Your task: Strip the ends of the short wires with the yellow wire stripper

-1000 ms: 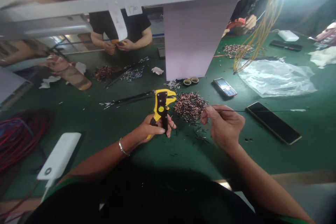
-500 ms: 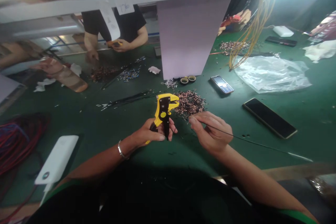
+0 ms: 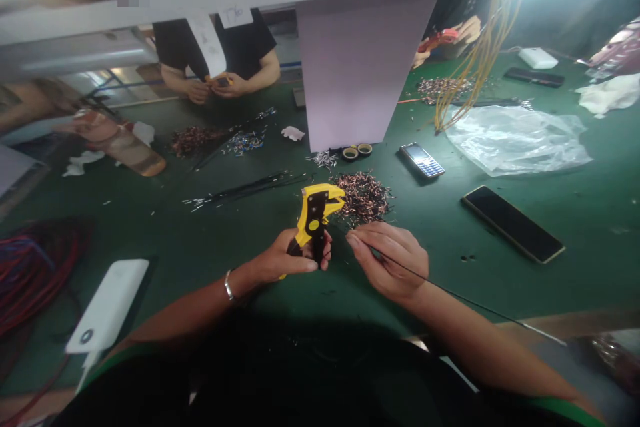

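My left hand [image 3: 293, 255] is wrapped round the handles of a yellow and black wire stripper [image 3: 313, 220], held upright with its jaws toward the right. Between thumb and fingertips, my right hand [image 3: 393, 257] pinches a thin black wire [image 3: 453, 292]. The wire's long tail runs back over my right forearm to a pale end, while its front end points toward the stripper, apart from the jaws. Just beyond both hands lies a heap of short copper-coloured and black wire scraps [image 3: 364, 197]. A bundle of black wires with pale tips [image 3: 243, 188] rests to the left of the stripper.
To the right are a keypad phone [image 3: 423, 160], a black smartphone [image 3: 514, 223] and a clear plastic bag [image 3: 517, 140]. A white power bank [image 3: 109, 303] and red cable coils [image 3: 37, 273] lie left. Tape rolls [image 3: 357, 151] stand by a white panel [image 3: 365, 67]. Co-workers sit across.
My right hand has moved left and slightly down with the black wire, closer to the stripper. The stripper has shifted slightly right and down. A co-worker's hands opposite have come together.
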A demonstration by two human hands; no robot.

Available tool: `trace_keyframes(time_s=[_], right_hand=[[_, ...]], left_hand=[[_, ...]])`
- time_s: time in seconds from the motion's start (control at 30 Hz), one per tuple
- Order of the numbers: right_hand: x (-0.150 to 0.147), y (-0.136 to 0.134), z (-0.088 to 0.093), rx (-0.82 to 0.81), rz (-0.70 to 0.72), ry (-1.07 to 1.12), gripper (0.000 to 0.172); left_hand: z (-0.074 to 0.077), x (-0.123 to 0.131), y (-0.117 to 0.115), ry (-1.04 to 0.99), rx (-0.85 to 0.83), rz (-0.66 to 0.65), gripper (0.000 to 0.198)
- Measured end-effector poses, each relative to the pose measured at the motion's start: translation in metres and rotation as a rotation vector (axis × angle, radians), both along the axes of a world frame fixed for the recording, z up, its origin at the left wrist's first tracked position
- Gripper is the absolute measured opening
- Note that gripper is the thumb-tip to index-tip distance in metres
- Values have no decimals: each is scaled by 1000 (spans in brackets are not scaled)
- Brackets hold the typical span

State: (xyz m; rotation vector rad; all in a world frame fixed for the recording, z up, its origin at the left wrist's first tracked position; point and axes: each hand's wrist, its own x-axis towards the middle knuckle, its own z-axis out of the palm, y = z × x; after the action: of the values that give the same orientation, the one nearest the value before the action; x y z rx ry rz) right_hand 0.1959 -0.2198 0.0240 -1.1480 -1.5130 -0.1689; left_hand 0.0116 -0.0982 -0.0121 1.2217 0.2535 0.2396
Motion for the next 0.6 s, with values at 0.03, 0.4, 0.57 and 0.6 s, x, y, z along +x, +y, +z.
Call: trace_keyframes(time_s=[0.03, 0.4, 0.57, 0.6], right_hand=[[0, 0, 0, 2, 0, -9, 21], [-4, -2, -2, -52, 12, 31, 17], [-3, -1, -3, -56, -17, -11, 16], [-3, -1, -3, -60, -17, -11, 16]], left_hand=[[0, 0, 0, 4, 14, 5, 39], [1, 0, -3, 71, 218, 139, 26], [1, -1, -5, 188, 278, 208, 26], [0, -2, -5, 203, 274, 225, 27]])
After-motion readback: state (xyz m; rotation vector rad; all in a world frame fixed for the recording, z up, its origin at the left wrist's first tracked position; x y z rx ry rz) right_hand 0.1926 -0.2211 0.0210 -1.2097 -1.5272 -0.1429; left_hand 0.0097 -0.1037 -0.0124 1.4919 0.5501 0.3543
